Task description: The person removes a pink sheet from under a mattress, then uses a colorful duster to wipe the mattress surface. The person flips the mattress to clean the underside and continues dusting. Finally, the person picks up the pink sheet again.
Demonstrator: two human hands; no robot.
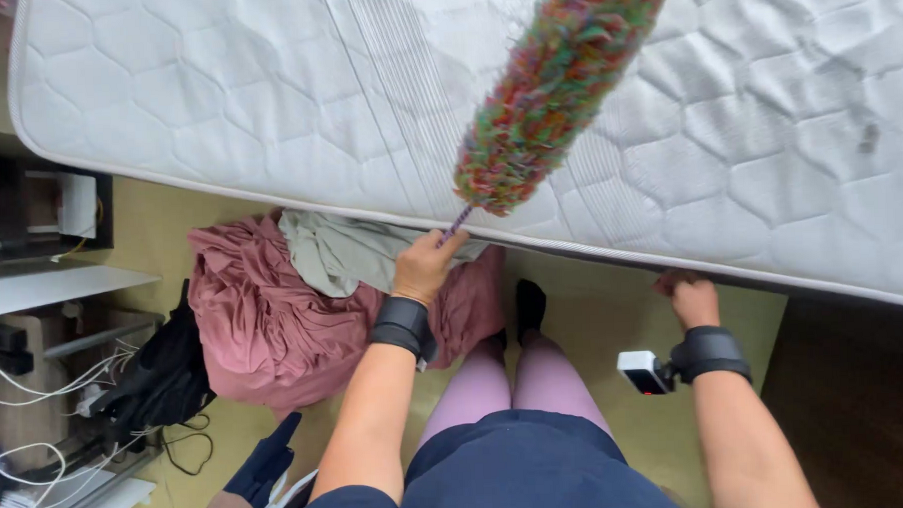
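Observation:
My left hand (424, 266) grips the thin handle of a multicoloured fluffy duster (551, 85), whose head lies slanted over the white quilted mattress (266, 90). My right hand (688, 296) is curled at the mattress's near edge, its fingertips tucked under the rim; whether it grips the edge I cannot tell. Both wrists wear black bands, and a small white device (643, 370) sticks out from the right one. My legs in pink leggings and dark socks stand on the yellow-green floor (614, 318) by the bed.
A pile of pink cloth (263, 311) with a pale grey-green garment (336, 250) lies on the floor left of my legs. Black clothing (166, 379), white cables and shelving (42, 288) crowd the far left. Dark flooring (857, 400) lies at the right.

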